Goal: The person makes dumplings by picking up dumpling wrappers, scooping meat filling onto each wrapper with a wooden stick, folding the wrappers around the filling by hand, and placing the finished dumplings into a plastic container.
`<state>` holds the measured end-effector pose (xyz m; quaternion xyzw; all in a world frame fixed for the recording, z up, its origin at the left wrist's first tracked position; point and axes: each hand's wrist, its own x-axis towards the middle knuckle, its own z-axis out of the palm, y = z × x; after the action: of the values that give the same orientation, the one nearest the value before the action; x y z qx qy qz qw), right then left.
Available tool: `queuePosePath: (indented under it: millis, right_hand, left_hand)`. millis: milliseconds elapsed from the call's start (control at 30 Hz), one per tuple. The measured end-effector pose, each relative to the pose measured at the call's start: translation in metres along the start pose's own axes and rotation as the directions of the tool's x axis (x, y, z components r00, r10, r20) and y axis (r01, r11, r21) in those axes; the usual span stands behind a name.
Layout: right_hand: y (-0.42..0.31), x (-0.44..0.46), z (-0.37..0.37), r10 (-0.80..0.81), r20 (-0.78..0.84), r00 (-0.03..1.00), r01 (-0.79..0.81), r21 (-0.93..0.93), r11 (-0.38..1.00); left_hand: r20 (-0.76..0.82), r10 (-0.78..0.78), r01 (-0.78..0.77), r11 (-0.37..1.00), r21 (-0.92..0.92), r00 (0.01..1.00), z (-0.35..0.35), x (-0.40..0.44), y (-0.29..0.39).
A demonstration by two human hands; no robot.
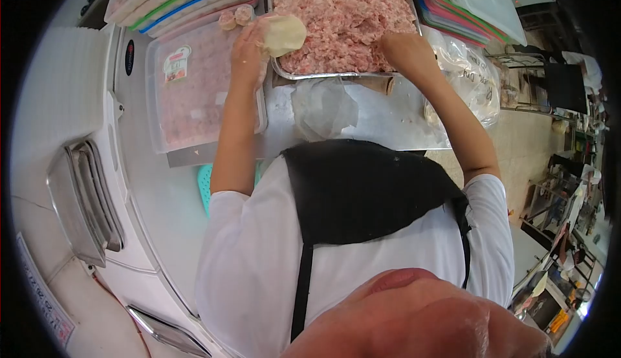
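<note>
**One wrapper, one tray of mince**

Your left hand (247,51) holds one wrapper (288,36), round, pale and thin, at the near left corner of one metal tray (336,75) of lumpy pink mince (346,18). Your right hand (413,55) dips curled fingertips into its right side; whether they pinch any, I cannot tell. Two small dumplings (227,20) sit beside your left hand.
</note>
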<state>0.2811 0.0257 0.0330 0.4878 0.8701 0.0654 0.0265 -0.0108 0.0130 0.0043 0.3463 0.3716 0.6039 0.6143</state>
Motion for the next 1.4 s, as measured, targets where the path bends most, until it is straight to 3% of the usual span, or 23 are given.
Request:
queuePosePath:
  millis: [67, 133, 233, 367, 467, 567, 667, 767, 867, 1000, 1100, 1233, 1333, 1400]
  right_hand:
    - [-0.006, -0.006, -0.005, 0.052, 0.042, 0.998, -0.056, 0.103, 0.993]
    - [-0.008, -0.01, 0.0, 0.108, 0.106, 0.989, -0.125, 0.177, 0.976]
    - [0.017, -0.017, 0.01, 0.134, 0.056, 0.989, -0.144, 0.263, 0.954]
    - [0.053, -0.006, -0.02, 0.138, 0.061, 0.989, -0.138, 0.002, 0.99]
    - [0.06, -0.003, -0.021, 0.0, 0.004, 1.0, 0.001, -0.159, 0.987]
    - [0.034, -0.001, 0.015, -0.153, -0.132, 0.979, 0.128, -0.177, 0.976]
    - [0.017, -0.001, 0.011, -0.112, -0.184, 0.977, 0.093, -0.109, 0.99]
    - [0.011, -0.004, 0.003, -0.022, -0.068, 0.997, 0.018, -0.064, 0.998]
    - [0.002, -0.005, 0.006, 0.022, -0.004, 1.0, -0.021, 0.088, 0.996]
    - [0.015, -0.003, 0.014, 0.16, 0.158, 0.974, -0.197, 0.262, 0.945]
    - [0.034, 0.002, -0.001, 0.171, 0.114, 0.979, -0.201, 0.359, 0.912]
    - [0.036, 0.026, -0.019, 0.053, -0.166, 0.985, -0.044, 0.06, 0.997]
    - [0.032, 0.048, 0.003, -0.019, -0.149, 0.989, 0.011, -0.055, 0.998]
    - [0.021, 0.044, 0.002, -0.055, -0.136, 0.989, 0.055, -0.002, 0.998]
  left_hand:
    - [0.01, -0.068, 0.068, 0.962, -0.263, 0.998, 0.001, 0.003, 0.003]
    - [-0.008, -0.023, 0.022, 0.997, -0.073, 1.0, 0.005, 0.003, 0.0]
    - [-0.024, 0.043, -0.039, 0.986, 0.165, 0.999, 0.009, 0.003, -0.001]
    - [-0.181, 0.037, 0.014, 0.962, 0.272, 0.983, 0.03, -0.014, 0.024]
    - [-0.044, 0.052, -0.038, 0.964, 0.264, 0.998, 0.01, -0.007, 0.009]
    - [-0.114, 0.063, -0.054, 0.995, 0.078, 0.992, -0.003, -0.001, -0.005]
    - [-0.13, 0.02, -0.031, 0.996, -0.088, 0.991, -0.004, -0.004, -0.001]
    - [-0.052, 0.089, -0.099, 0.966, -0.237, 0.995, -0.006, -0.002, -0.007]
    - [-0.086, 0.121, -0.134, 0.975, -0.175, 0.989, 0.0, 0.01, -0.017]
    - [-0.194, 0.095, -0.162, 0.916, -0.366, 0.976, 0.014, 0.016, -0.022]
    - [-0.246, 0.106, -0.193, 0.912, -0.362, 0.964, 0.015, 0.018, -0.019]
    - [-0.235, 0.151, -0.217, 0.933, -0.287, 0.96, 0.01, 0.017, -0.011]
    - [-0.173, 0.188, -0.225, 0.948, -0.227, 0.967, 0.001, 0.013, -0.011]
    - [-0.172, 0.19, -0.222, 0.955, -0.196, 0.967, -0.003, 0.009, -0.009]
